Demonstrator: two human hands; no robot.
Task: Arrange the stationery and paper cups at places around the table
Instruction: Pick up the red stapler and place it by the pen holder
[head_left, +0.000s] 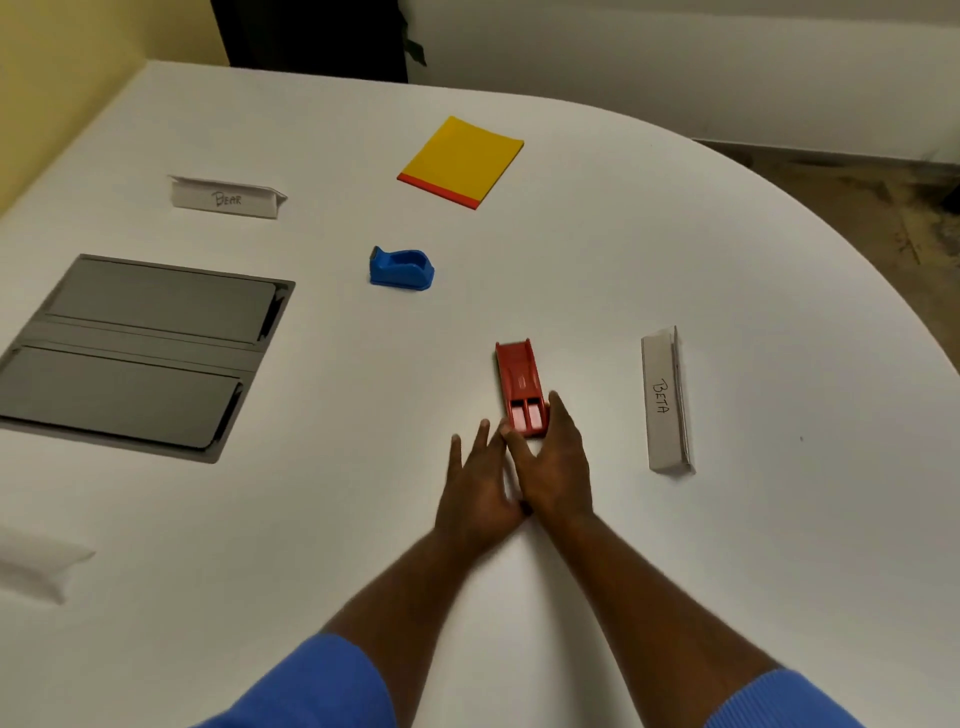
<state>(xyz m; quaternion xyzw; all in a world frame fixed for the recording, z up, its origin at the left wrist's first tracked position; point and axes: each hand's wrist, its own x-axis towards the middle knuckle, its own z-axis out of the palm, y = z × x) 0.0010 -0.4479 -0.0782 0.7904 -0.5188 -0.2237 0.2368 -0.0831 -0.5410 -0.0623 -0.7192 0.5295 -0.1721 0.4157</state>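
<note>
A: Which step?
B: Placing the red stapler (520, 391) just left of the "BETA" name card (666, 400); right hand (553, 460) pinches it, left hand (480, 480) spread beside.
A: Next?
B: Probably letting go, squared up.

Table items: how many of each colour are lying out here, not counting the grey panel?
White folded paper name cards: 3
Red plastic stapler-shaped item: 1
Blue plastic tape dispenser: 1
Yellow notepad with a red edge: 1
Total: 6
</note>
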